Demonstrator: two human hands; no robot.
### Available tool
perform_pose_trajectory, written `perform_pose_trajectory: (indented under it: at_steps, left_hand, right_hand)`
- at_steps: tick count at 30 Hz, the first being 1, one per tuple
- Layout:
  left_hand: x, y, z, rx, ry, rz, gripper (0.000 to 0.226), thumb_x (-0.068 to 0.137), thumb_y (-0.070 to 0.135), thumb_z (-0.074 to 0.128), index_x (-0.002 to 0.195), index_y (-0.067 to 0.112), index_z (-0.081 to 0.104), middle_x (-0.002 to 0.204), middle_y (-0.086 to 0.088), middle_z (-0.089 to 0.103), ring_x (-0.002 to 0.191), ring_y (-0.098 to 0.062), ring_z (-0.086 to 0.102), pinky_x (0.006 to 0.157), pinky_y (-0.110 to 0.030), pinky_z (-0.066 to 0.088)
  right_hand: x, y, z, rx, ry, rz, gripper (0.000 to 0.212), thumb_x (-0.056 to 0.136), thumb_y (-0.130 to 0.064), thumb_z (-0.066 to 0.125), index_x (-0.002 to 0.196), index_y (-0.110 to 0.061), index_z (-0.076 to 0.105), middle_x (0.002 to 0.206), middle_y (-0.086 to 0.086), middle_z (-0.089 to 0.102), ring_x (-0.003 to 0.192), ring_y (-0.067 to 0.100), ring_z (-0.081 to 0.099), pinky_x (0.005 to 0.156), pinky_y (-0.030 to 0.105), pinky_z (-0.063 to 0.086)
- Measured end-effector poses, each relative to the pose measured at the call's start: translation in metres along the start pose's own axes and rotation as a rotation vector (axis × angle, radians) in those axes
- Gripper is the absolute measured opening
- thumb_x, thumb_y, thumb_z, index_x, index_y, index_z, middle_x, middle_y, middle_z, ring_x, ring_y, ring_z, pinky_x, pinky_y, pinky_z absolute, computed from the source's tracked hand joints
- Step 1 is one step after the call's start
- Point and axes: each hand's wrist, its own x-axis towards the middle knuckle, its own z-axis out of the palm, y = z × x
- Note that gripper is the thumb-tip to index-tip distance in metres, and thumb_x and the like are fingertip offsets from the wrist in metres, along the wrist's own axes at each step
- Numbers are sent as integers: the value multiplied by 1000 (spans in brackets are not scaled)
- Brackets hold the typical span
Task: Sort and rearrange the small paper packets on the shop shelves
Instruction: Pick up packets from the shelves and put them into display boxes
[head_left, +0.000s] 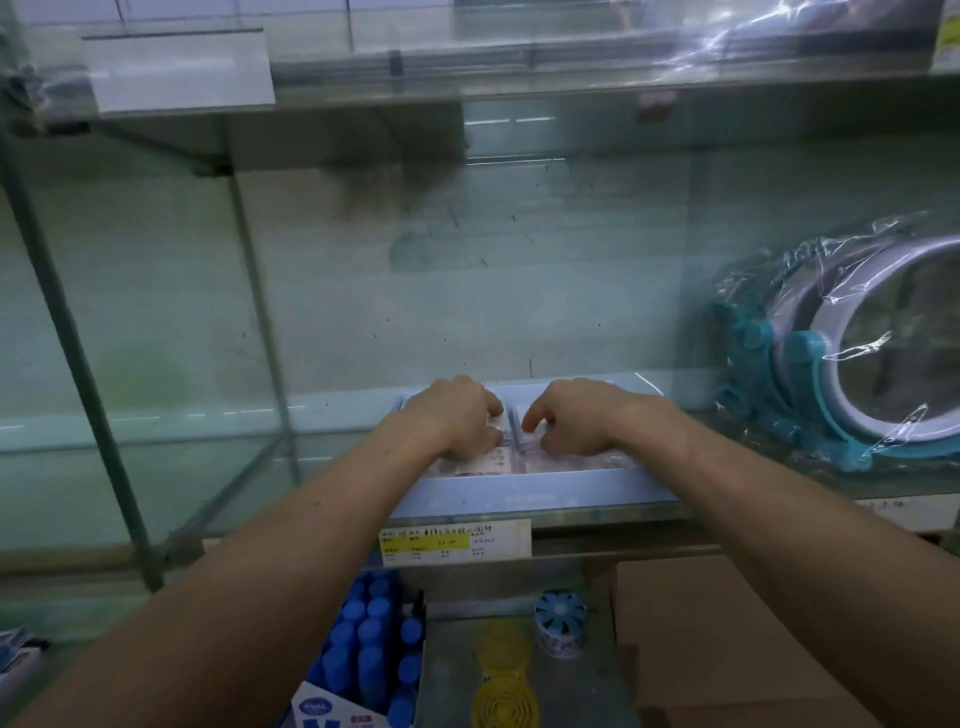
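Observation:
A shallow light-blue box (524, 498) sits at the front of the glass shelf, in the middle. Inside it lie pinkish paper packets (506, 460) in two rows side by side. My left hand (457, 415) rests on the left row, its fingers curled down onto the packets. On the right row lies my right hand (576, 418), with its curled fingertips touching the packets near the gap between the rows. Both hands cover most of the packets, so whether either one pinches a packet is hidden.
Plastic-wrapped round items with teal clips (852, 353) lean at the right of the shelf. A price label (457, 543) hangs below the box. Lower down stand blue-capped bottles (369, 644), a yellow round piece (504, 675), a small blue-lidded tub (560, 626) and cardboard boxes (727, 644).

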Motion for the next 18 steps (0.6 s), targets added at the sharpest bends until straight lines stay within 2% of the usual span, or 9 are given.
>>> perform_pose_trajectory:
  at_steps: [4,8,12,13,14,16,18]
  left_hand:
    - [1,-1,-4,-19,15,-22,37,90,33,54,121,14,61,126,-7,58,111,-26,56,94,-37,48]
    - [3,-2,1,-38,74,-46,18,88,23,54,95,11,65,100,-7,65,87,-25,60,76,-33,50]
    - [-2,2,0,-20,46,-72,12,88,14,51,81,14,60,99,-7,66,81,-24,57,69,-31,45]
    - [-5,4,-2,4,33,-80,11,89,15,50,82,16,59,104,-6,65,84,-24,56,72,-33,43]
    - [-8,6,-5,14,22,-84,10,90,17,50,92,17,60,112,-4,63,93,-24,56,80,-36,41]
    - [-17,7,-12,-10,20,-109,30,93,23,50,122,20,55,129,-2,55,115,-26,52,96,-42,35]
    - [-31,9,-21,-83,106,-126,40,93,26,50,134,21,49,139,-4,47,125,-28,46,101,-44,33]
  right_hand:
    - [-2,-3,-7,36,-33,35,43,91,-14,51,131,-28,56,136,2,53,117,25,53,101,34,44]
    - [0,-6,-4,-15,25,58,33,91,-8,46,116,-10,68,122,7,64,109,26,60,95,34,49]
    - [-4,-12,-3,-51,-8,94,37,93,-5,41,121,-8,64,129,9,60,115,27,56,101,36,44]
    - [-8,-13,-6,-22,-2,97,39,93,-4,40,125,-9,62,133,8,57,119,27,54,103,34,42]
    - [-12,-15,-8,29,24,105,41,94,-3,40,129,-10,60,136,6,55,122,26,52,105,32,40]
    - [-22,-16,-14,170,131,124,42,93,-4,42,131,-13,57,139,4,53,126,23,50,106,29,37]
    - [-36,-17,-21,336,287,133,39,92,-6,46,128,-12,59,135,4,57,125,21,51,103,26,37]
